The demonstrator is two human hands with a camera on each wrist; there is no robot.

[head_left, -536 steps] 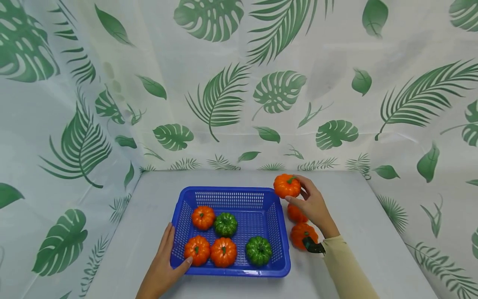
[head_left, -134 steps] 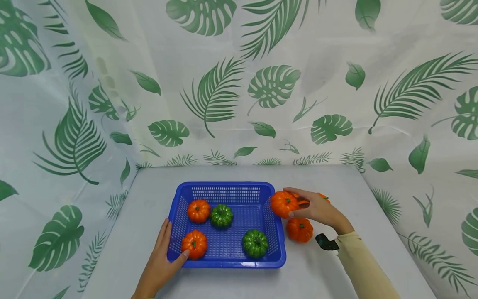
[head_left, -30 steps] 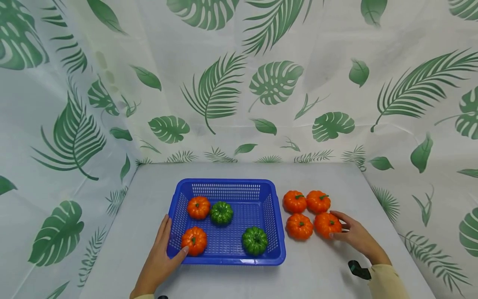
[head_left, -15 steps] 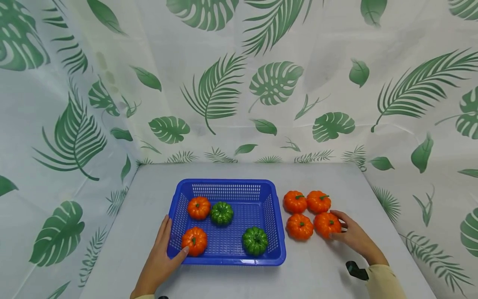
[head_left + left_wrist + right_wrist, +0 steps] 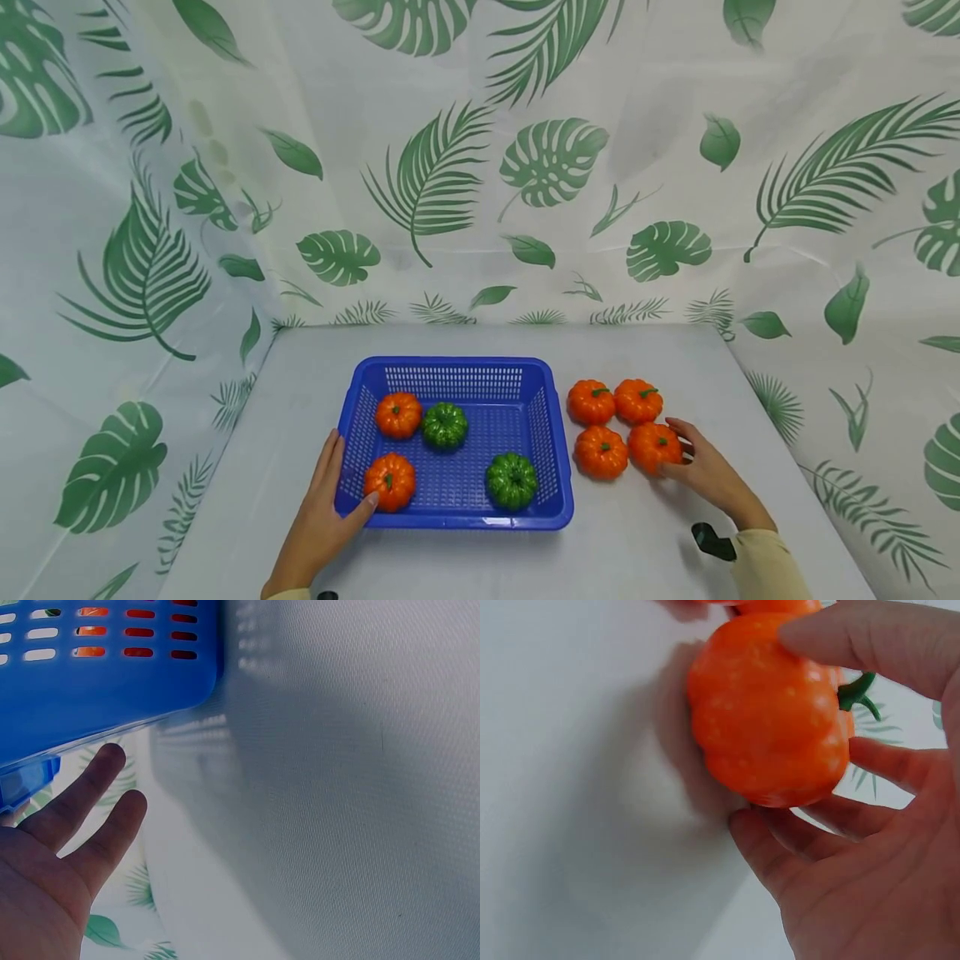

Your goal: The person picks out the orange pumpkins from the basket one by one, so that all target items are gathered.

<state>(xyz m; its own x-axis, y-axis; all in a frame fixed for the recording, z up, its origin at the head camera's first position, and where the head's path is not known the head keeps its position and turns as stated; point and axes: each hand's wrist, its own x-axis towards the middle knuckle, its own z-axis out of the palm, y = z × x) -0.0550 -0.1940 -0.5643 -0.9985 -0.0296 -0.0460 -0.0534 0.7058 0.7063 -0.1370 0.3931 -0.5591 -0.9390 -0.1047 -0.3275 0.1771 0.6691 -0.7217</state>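
Observation:
Small orange pumpkins stand in a two-by-two group on the table right of a blue plastic basket. My right hand holds the near-right orange pumpkin. In the right wrist view, the thumb presses that ribbed pumpkin near its green stem, and the other fingers curl round its opposite side. My left hand rests at the basket's near-left corner, fingers straight along the outer wall and thumb over the rim. Inside the basket sit two orange pumpkins and two green pumpkins.
A second orange pumpkin is close beside the held one, with another orange pumpkin behind it. The light grey table meets a leaf-patterned sheet at the back and sides.
Since the oldest frame, an orange pumpkin has left the basket's front row and the group outside has grown. The right hand moved rightward with a pumpkin, then stayed almost still over the last second.

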